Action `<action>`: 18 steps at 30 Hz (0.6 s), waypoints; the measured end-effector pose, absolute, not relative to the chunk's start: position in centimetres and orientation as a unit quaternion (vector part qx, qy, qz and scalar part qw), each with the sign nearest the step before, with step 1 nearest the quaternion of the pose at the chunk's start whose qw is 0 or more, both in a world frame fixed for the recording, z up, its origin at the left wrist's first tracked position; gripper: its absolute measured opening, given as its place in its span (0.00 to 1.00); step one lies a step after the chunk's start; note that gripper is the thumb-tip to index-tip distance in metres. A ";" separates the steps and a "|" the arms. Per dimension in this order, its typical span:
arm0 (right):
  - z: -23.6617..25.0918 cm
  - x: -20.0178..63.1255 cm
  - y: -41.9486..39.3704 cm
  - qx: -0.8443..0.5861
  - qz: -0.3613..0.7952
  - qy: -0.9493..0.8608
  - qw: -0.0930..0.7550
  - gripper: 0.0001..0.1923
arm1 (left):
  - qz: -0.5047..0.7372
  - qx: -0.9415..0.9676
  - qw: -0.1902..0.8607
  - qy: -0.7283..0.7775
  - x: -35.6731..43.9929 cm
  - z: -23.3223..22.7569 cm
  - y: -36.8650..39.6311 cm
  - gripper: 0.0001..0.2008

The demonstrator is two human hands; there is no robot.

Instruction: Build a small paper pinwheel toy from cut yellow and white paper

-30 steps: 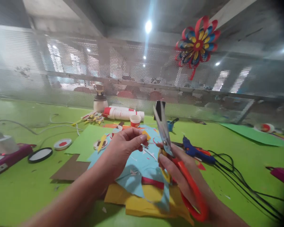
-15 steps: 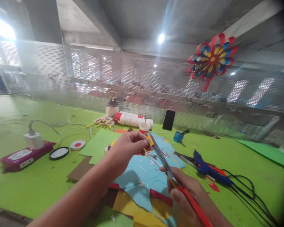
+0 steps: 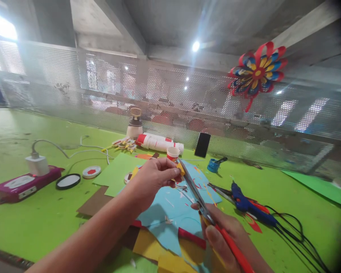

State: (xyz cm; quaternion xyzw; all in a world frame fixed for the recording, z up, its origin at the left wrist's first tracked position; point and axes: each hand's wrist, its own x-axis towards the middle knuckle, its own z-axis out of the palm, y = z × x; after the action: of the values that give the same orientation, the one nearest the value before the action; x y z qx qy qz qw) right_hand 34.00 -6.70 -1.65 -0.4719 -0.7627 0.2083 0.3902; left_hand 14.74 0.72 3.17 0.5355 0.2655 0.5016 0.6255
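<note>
Between thumb and fingers, my left hand (image 3: 156, 176) pinches a small piece of yellow paper (image 3: 181, 168). A pair of scissors (image 3: 195, 191) with red handles is held in my right hand (image 3: 226, 231), its long blades pointing up and away. The blade tips are right at the yellow piece; whether they touch it I cannot tell. Under both hands lies a light blue sheet (image 3: 166, 204) strewn with paper scraps. A paper cup (image 3: 173, 152) stands just beyond my left fingertips. Yellow card (image 3: 149, 244) lies in front, partly under the blue sheet.
A blue glue gun (image 3: 250, 206) with black cable lies at right. Behind are a blue jar (image 3: 213, 165), a phone (image 3: 202, 145) and white-and-red rolls (image 3: 159, 143). A purple power strip (image 3: 28, 184) sits at left. A paper flower (image 3: 258, 73) hangs before the mesh screen (image 3: 113, 94).
The view has shifted slightly. My hands, the scissors and the yellow piece keep nearly the same positions, with the blade tips still beside the piece.
</note>
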 end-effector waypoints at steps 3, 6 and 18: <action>-1.7 33.9 -6.7 -0.465 0.218 -0.758 0.402 0.26 | 0.503 0.532 0.628 0.266 14.7 3.2 0.7 0.07; -1.8 33.9 -6.6 -0.461 0.224 -0.758 0.404 0.27 | 0.502 0.530 0.628 0.268 14.7 3.3 0.7 0.07; -2.0 33.9 -6.8 -0.486 0.215 -0.747 0.399 0.27 | 0.495 0.537 0.629 0.267 14.7 3.3 0.7 0.07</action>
State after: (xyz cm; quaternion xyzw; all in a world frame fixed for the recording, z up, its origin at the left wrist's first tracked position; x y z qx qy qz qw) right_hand 33.87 -6.78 -2.02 -0.4863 -0.7473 0.2146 0.3987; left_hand 14.66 0.70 3.29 0.5371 0.2666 0.4946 0.6292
